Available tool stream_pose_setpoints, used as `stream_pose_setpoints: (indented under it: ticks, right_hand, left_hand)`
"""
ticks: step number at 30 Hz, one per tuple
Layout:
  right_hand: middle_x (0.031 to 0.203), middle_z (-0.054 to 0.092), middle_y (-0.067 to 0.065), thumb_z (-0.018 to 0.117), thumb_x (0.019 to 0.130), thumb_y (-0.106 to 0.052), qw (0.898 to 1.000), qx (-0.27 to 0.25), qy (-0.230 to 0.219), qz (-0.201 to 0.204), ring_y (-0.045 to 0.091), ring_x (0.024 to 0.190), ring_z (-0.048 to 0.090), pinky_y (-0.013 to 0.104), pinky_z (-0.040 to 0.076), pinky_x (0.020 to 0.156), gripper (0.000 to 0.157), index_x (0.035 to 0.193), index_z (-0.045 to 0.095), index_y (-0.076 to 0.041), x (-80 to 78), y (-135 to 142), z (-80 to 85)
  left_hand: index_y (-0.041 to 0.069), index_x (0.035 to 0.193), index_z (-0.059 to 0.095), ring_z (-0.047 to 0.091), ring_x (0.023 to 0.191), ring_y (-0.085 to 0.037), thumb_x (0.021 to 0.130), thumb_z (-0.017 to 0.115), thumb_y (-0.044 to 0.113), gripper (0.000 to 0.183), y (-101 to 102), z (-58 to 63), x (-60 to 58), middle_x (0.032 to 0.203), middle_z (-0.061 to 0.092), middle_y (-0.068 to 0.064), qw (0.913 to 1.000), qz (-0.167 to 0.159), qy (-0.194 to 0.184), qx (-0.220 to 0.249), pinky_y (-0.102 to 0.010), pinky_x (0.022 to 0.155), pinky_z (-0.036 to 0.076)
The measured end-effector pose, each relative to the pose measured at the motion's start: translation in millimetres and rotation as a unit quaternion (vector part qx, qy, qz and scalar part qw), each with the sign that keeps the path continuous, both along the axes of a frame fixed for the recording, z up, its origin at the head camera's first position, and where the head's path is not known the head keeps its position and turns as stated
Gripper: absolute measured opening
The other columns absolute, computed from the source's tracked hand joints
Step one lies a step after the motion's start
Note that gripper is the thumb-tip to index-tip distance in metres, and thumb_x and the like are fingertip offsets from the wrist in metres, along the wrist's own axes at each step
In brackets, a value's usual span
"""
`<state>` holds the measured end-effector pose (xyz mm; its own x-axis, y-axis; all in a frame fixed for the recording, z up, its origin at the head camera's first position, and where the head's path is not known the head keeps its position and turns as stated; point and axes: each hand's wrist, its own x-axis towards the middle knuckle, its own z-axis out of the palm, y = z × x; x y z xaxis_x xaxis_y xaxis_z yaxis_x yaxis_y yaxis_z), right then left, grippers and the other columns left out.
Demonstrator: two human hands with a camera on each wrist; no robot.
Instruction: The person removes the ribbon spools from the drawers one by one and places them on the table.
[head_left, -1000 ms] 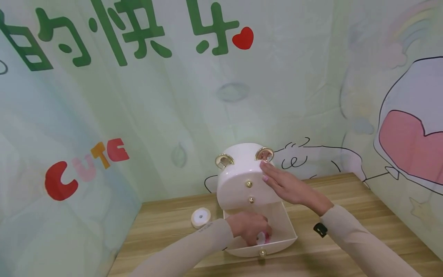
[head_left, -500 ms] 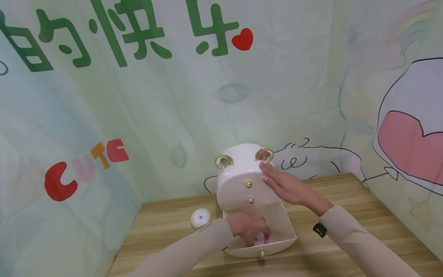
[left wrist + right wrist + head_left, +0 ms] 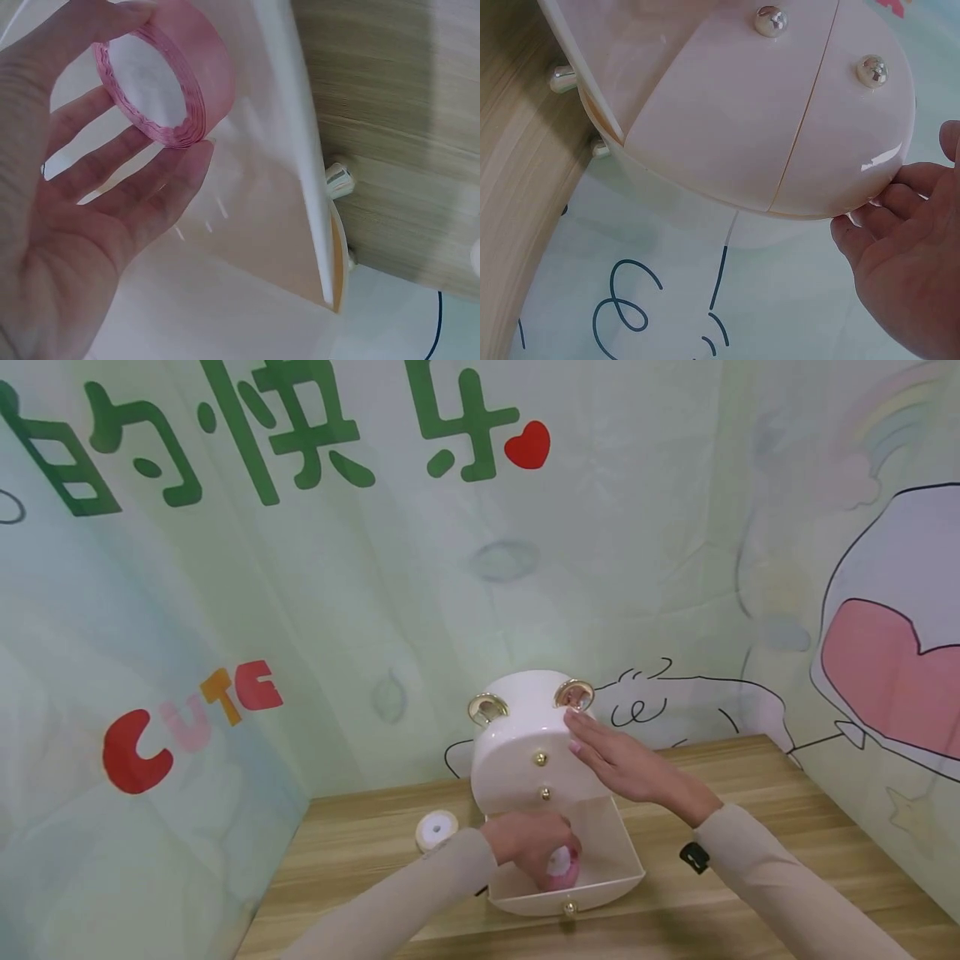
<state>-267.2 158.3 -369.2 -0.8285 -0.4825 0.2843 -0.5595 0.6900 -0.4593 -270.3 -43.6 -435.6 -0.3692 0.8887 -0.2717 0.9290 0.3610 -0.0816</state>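
My left hand (image 3: 534,847) is inside the pulled-out bottom drawer (image 3: 611,852) of a small white cabinet (image 3: 517,777). It holds a roll of pink ribbon (image 3: 214,67), with the thumb over its upper edge and fingertips under its lower side. In the head view the hand covers part of that pink roll (image 3: 561,878). My right hand (image 3: 626,764) rests against the cabinet's upper right side, fingers fairly straight, and in the right wrist view its fingertips touch the rounded corner. Gold ears and knobs decorate the cabinet.
A white ribbon roll (image 3: 437,832) lies on the wooden table (image 3: 360,835), left of the cabinet. Behind stands a printed cloth backdrop (image 3: 420,585). A gold knob (image 3: 570,907) sticks out from the drawer front.
My left hand has tipped and slightly raised the pink ribbon roll within the drawer, so more of its pink side shows. The right hand has stayed on the cabinet.
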Motion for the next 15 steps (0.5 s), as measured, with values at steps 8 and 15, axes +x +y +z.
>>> stream_pose_setpoints:
  ticks: [8, 15]
  right_hand:
    - [0.164, 0.020, 0.002, 0.029, 0.105, -0.049, 1.000, -0.001, 0.001, 0.005, 0.026, 0.153, 0.020, 0.050, 0.024, 0.122, 0.061, 0.156, 0.023, -0.017, -2.2, -1, -0.9]
    - [0.165, 0.020, 0.003, 0.030, 0.104, -0.050, 1.000, -0.003, -0.005, 0.002, 0.027, 0.153, 0.020, 0.051, 0.024, 0.121, 0.062, 0.156, 0.022, -0.017, -2.6, 1, -1.8]
  left_hand:
    - [0.024, 0.102, 0.070, 0.055, 0.082, 0.000, 0.070, 0.083, 0.034, 0.035, -9, 13.1, -2.1, 0.091, 0.068, 0.012, 0.9981, 0.043, -0.004, 0.044, -0.011, 0.073, 0.041]
    - [0.020, 0.104, 0.069, 0.054, 0.079, -0.002, 0.069, 0.083, 0.032, 0.039, -20, 28.2, -0.3, 0.089, 0.067, 0.012, 0.9932, 0.068, -0.027, 0.090, -0.010, 0.071, 0.040]
